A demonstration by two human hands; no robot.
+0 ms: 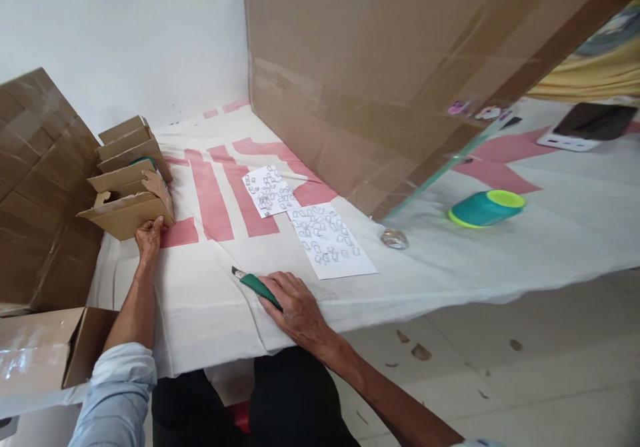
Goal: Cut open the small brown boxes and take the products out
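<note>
A: Far L first. Where's the left hand?
B: At the small cardboard box, fingertips on its near bottom flap. Can't tell if it pinches the flap or just touches it. Box sits flaps-open on the surface, w/ sth teal inside.
A: And the cutter?
B: Mid-front, near the surface's edge. The right hand lies palm-down on its green handle, fingers folded over it, gripping. Blade end pokes out past the fingers.
A: Axis?
B: Diagonal. Tip points up-left, roughly toward the box, and the butt is under the palm. Tip & box are well apart. The left hand is nearer the box.
A: Further R?
B: Two printed sheets just beyond the right hand, then a teal cup on its side, well apart.
</note>
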